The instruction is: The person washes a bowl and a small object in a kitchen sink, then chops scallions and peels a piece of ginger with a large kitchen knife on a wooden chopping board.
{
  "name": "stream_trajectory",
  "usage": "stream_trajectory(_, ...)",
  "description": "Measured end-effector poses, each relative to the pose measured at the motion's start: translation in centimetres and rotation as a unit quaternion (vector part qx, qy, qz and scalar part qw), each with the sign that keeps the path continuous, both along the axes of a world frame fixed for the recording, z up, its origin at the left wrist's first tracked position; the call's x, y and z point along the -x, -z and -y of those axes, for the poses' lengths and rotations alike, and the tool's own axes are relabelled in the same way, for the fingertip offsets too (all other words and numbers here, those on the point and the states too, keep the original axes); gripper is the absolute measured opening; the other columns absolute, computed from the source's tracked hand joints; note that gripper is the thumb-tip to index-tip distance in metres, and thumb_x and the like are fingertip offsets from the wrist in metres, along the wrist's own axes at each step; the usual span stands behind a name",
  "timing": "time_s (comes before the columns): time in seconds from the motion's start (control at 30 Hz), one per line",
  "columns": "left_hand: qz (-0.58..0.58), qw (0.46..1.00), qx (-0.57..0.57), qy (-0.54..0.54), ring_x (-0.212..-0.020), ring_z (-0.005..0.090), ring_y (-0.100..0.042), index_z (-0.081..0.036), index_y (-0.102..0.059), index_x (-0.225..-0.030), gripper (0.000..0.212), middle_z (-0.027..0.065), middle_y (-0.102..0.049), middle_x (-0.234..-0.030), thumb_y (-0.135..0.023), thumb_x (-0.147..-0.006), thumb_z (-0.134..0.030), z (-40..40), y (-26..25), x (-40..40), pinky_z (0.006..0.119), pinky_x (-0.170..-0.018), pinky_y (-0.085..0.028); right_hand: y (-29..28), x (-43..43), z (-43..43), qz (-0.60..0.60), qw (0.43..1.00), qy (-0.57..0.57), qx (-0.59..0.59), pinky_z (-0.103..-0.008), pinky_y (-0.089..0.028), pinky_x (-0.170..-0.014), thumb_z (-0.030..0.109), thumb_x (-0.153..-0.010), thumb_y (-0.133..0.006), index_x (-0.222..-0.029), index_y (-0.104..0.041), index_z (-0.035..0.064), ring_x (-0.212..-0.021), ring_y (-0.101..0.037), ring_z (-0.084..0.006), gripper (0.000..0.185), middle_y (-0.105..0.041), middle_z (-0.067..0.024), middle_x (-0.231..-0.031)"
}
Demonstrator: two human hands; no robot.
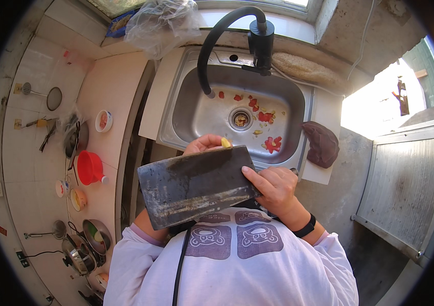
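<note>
My right hand (277, 188) grips a broad, dark steel cleaver (197, 183), its thumb pressed on the blade near the handle. The blade lies nearly flat to the view above my shirt, with its far edge towards the sink. Behind that edge, my left hand (203, 144) pinches a small pale-yellow piece of food (226, 142), perhaps ginger or garlic. The blade hides most of that hand. Beyond both hands is a stainless-steel sink (194, 114). Red food scraps (265, 116) and yellow peelings lie scattered on its bottom, and more yellowish bits sit in the drain strainer (241, 120).
A black tap (261, 46) arches over the sink. To its right lie a loofah (304, 69) and a dark cloth (321, 145). On the left counter stand a bowl with pink food (104, 121), a red plastic ladle (89, 167) and several pans. A plastic bag (161, 26) rests by the window.
</note>
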State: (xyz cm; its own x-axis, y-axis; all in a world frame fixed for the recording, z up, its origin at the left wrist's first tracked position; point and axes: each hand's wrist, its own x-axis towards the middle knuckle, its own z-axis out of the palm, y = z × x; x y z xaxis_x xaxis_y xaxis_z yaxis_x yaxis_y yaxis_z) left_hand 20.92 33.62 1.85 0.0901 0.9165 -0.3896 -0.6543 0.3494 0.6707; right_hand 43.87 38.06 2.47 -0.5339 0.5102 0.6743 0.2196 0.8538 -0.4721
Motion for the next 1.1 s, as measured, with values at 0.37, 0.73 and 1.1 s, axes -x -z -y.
stream_trajectory(0.37, 0.044, 0.999, 0.007, 0.014, -0.095, 0.0204, -0.066, 0.000, -0.059, -0.111, 0.022, 0.0149, -0.065, -0.110, -0.060, -0.092, -0.012, -0.4, -0.7, -0.7, 0.031, -0.083, -0.056, 2.1, -1.7, -1.6, -0.001, 1.000, 0.027, 0.012, -0.0312, -0.039, -0.046, 0.010, -0.061, -0.069, -0.108, -0.070, 0.0119, -0.049, -0.051, -0.0174, 0.048, -0.051, -0.0010, -0.060)
stream_trajectory(0.73, 0.017, 0.998, -0.035, -0.042, -0.089, 0.0131, -0.062, -0.002, -0.060, -0.109, 0.023, 0.0112, -0.059, -0.103, -0.066, -0.087, -0.005, 0.0, -1.6, -0.6, 0.022, -0.081, -0.055, 5.3, -3.8, -2.3, -0.028, 0.882, 0.187, 0.432, -0.0246, -0.048, -0.060, 0.002, -0.075, -0.071, -0.102, -0.071, 0.0027, -0.063, -0.065, -0.0157, 0.027, -0.069, -0.0150, -0.080)
stream_trajectory(1.1, 0.049, 0.996, -0.059, -0.040, -0.094, 0.0152, -0.064, -0.001, -0.059, -0.113, 0.024, 0.0102, -0.062, -0.108, -0.061, -0.090, -0.003, 1.4, -1.2, 0.5, 0.026, -0.084, -0.055, 5.4, -3.9, -1.4, -0.010, 0.946, 0.170, 0.275, -0.0310, -0.051, -0.064, -0.003, -0.061, -0.072, -0.106, -0.070, 0.0092, -0.072, -0.066, -0.0285, 0.046, -0.069, -0.0150, -0.086)
